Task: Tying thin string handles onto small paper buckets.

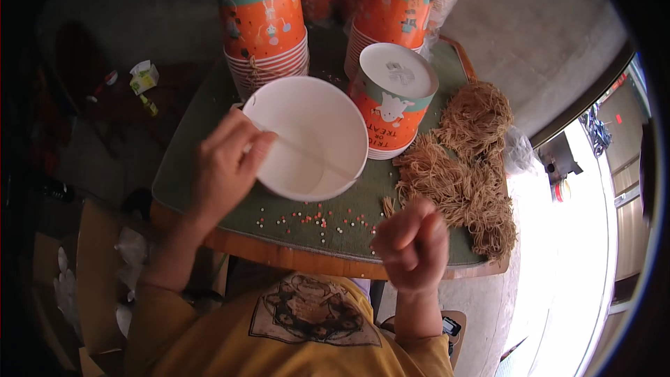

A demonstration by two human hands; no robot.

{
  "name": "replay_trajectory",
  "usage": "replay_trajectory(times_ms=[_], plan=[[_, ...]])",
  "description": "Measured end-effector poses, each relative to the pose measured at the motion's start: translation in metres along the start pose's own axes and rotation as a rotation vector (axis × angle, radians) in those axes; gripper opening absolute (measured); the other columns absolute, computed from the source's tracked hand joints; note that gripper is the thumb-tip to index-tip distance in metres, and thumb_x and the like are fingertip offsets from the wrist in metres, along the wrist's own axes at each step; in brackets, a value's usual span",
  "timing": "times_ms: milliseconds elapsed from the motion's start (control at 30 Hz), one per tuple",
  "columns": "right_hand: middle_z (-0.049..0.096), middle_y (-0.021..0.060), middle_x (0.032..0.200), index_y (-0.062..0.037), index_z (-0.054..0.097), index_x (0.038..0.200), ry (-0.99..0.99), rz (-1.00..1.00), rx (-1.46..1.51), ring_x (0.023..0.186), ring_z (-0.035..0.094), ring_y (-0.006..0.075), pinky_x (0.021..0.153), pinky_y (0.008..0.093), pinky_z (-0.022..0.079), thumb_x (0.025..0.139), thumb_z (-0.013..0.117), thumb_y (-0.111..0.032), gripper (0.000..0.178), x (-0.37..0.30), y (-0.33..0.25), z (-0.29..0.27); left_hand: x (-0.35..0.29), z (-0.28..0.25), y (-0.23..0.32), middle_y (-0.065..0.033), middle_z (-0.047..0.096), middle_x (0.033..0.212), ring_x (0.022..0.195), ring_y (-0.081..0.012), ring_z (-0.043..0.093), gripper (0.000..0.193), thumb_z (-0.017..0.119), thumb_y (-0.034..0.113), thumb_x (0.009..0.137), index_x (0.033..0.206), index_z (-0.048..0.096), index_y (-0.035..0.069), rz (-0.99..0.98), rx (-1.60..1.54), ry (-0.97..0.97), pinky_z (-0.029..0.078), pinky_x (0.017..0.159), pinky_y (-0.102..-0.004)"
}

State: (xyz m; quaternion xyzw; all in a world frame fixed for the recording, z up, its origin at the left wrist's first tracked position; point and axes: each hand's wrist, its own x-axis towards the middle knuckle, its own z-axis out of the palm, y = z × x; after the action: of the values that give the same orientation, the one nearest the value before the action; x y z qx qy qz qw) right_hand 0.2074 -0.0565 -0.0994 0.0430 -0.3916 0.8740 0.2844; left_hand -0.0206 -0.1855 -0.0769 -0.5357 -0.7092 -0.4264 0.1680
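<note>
A white-lined paper bucket [328,115] faces up in front of me, its opening toward my view. My left hand [234,157] is at its left rim, with thumb and fingers pinched together. A thin cord [317,157] runs from those fingertips across the opening to the right side of the rim. My right hand [415,241] hovers by the table's front edge, apart from the bucket. It is blurred, its fingers curled closed; what they hold, if anything, is hidden. A heap of tan cords [453,178] lies beyond it on the right.
Upside-down orange and green bucket stacks stand behind: one at left [264,21], one at back right [394,10], a shorter one [394,101] at right. Small red and white beads [321,222] lie scattered on the green tabletop [199,143]. An open carton [98,272] is at lower left.
</note>
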Motion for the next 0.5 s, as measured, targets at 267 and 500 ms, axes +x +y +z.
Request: replay_trajectory(times_ms=[267, 500], plan=[[0.028, -0.0029, 0.053, -0.0062, 0.052, 0.084, 0.137, 0.089, 0.728, 0.046, 0.022, 0.0066, 0.041, 0.0229, 0.019, 0.103, 0.038, -0.030, 0.034, 0.045, 0.007, -0.015, 0.008, -0.028, -0.064, -0.0083, 0.055, 0.088, 0.070, -0.0194, 0.055, 0.010, 0.063, 0.007, 0.089, 0.085, 0.058, -0.001, 0.133, -0.049, -0.153, 0.044, 0.057, -0.0285], [0.026, -0.0038, 0.051, -0.0064, 0.059, 0.085, 0.177, 0.140, 0.765, 0.044, 0.020, 0.0064, 0.039, 0.0222, 0.018, 0.101, 0.043, -0.031, 0.033, 0.054, 0.027, -0.014, -0.070, -0.006, 0.033, -0.0166, 0.052, 0.113, 0.078, -0.0132, 0.059, 0.027, 0.060, 0.002, 0.089, 0.114, 0.052, -0.002, -0.053, -0.421, -0.083, 0.047, 0.055, -0.0219]])
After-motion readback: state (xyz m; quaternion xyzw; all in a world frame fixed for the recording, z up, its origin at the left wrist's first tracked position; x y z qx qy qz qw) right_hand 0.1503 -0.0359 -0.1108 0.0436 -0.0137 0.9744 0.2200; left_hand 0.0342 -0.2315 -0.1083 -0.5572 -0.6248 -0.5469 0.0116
